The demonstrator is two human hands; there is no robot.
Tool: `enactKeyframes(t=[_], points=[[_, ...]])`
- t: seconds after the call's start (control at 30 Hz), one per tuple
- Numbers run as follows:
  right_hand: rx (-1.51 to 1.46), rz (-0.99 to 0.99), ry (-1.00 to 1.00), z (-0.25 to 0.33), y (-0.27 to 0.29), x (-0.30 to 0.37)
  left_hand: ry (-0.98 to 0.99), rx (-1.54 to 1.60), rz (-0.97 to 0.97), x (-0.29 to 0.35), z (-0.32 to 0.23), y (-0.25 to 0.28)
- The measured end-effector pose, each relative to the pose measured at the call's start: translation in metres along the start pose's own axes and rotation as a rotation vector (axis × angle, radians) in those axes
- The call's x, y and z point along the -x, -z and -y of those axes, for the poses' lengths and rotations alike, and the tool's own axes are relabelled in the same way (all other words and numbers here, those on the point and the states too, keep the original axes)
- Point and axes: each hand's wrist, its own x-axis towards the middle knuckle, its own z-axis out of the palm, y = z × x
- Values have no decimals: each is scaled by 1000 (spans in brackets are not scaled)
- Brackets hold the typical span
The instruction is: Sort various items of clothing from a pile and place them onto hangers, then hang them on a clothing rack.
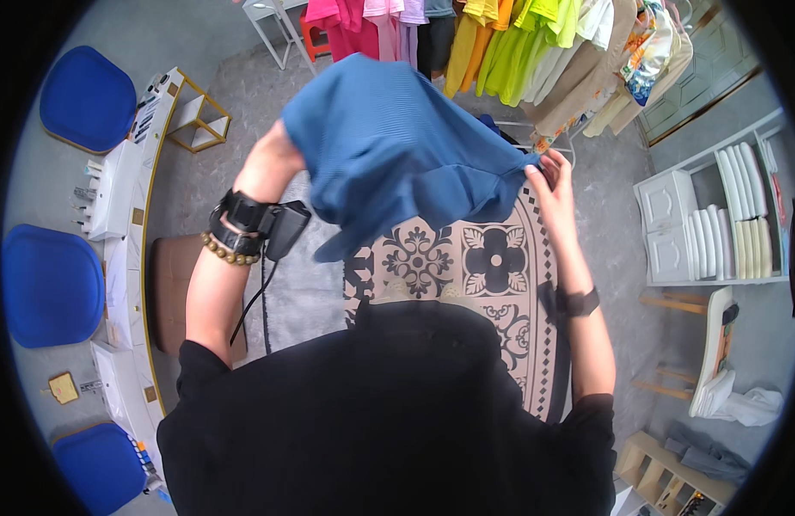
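Blue ribbed fabric filled the middle of the view: a blue garment was held up in the air at chest height, above a patterned rug with black floral motifs on a beige ground. The left hand was pushed up inside the garment, hidden by the cloth, so how far it was closed could not be told; its wrist wore a black strap with a small black device and a bead bracelet. The right hand pinched the garment's right edge between thumb and fingers, closed on the cloth, with a dark watch on that wrist. Behind the garment hung a clothes rack of pink, yellow, lime and beige tops. Blue chairs stood along a long white surface on the left, and a white shelf unit stood on the right.
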Motion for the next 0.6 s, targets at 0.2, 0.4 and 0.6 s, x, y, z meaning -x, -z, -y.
enactKeyframes(t=[0.2,0.4,0.6], points=[[-91,375,142,148,-70,46,43,82,109,-111,67,-67],[66,-12,137,114,-52,-11,-145,-217,-162,-132,59,-98],[83,52,142,111,-6,-45,-225,-591,-237,-130,61,-85]])
